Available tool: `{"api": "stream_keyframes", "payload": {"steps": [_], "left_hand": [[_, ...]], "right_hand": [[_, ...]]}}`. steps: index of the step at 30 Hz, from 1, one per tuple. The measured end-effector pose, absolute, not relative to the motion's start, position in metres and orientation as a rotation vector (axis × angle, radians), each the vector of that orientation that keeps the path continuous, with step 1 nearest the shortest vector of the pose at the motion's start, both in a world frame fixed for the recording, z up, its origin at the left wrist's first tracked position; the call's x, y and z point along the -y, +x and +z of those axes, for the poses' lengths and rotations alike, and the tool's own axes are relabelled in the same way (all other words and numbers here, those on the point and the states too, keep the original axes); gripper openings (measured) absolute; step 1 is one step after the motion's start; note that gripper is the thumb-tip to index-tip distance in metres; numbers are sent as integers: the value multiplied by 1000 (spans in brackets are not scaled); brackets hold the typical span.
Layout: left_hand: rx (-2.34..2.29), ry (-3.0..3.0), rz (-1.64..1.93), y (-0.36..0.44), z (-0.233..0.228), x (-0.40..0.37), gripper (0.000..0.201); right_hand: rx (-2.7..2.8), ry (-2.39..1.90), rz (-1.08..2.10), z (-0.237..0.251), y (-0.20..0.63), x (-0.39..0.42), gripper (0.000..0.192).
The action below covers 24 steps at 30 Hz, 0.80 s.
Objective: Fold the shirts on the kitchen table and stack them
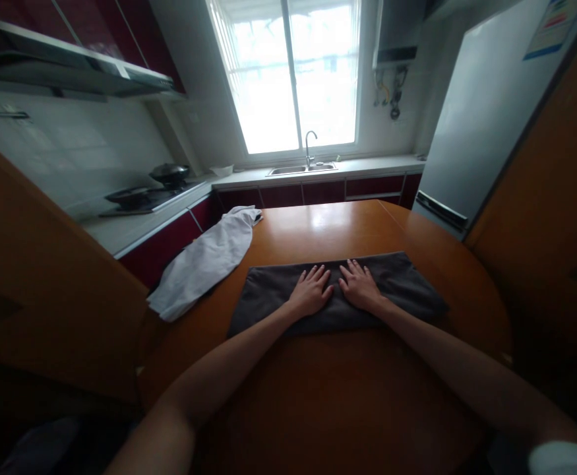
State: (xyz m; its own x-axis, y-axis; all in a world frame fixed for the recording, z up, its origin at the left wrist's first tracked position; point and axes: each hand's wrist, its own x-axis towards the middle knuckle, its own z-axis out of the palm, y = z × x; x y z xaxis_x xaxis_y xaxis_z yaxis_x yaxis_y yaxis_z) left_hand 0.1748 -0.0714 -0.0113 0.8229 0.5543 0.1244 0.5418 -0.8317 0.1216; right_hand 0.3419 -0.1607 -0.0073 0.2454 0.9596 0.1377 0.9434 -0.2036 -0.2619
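Head view, left hand point(312, 291) and right hand point(360, 286) splayed flat, gripping nothing, atop a dark grey cloth point(263, 297), cloth lying across the wooden table point(328, 234), two dark pans point(169, 173) on the stove point(172, 196), contents hidden, double sink point(302, 170) beneath the window point(293, 72)

Hands point(312, 292) on cloth point(336, 315), cloth on table point(318, 231), second cloth point(206, 264) left, sink point(306, 169) beyond table, refrigerator point(481, 119) right

Daylight enters through the white-framed, two-pane glass window point(268, 79) beyond the bare left hand point(310, 291) and bare right hand point(360, 285), its panes burned out to white. Glare whitens the glossy orange-brown wooden table point(325, 223) ahead of the hands; nearer than them, it sinks into shadow. Wide-angle distortion slants the tall silver-grey refrigerator point(486, 105) right of the right hand.
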Motion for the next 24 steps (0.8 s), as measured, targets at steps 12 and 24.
{"api": "stream_keyframes", "payload": {"steps": [12,24], "left_hand": [[-870,2903,289,171,-9,75,60],[-866,2884,274,169,-1,77,58]], "right_hand": [[1760,-2222,90,-9,341,162,56],[1730,-2218,138,-4,340,165,56]]}}
